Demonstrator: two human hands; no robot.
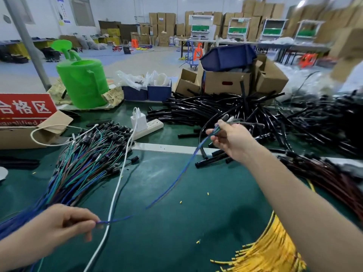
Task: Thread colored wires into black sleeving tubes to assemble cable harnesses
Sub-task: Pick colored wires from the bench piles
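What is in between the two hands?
A thin blue wire runs from the left hand, which pinches one end, up to the right hand. It crosses a white cable above the green table. The head view shows this.

Your green-matted workbench (176,222) carries a heap of black sleeving tubes (225,108), multicoloured wire bundles (84,163), yellow wires (269,250) and a white power strip (149,127).

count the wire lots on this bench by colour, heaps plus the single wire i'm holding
blue and green heap: 1
yellow heap: 1
dark red heap: 1
held blue wire: 1
total: 4
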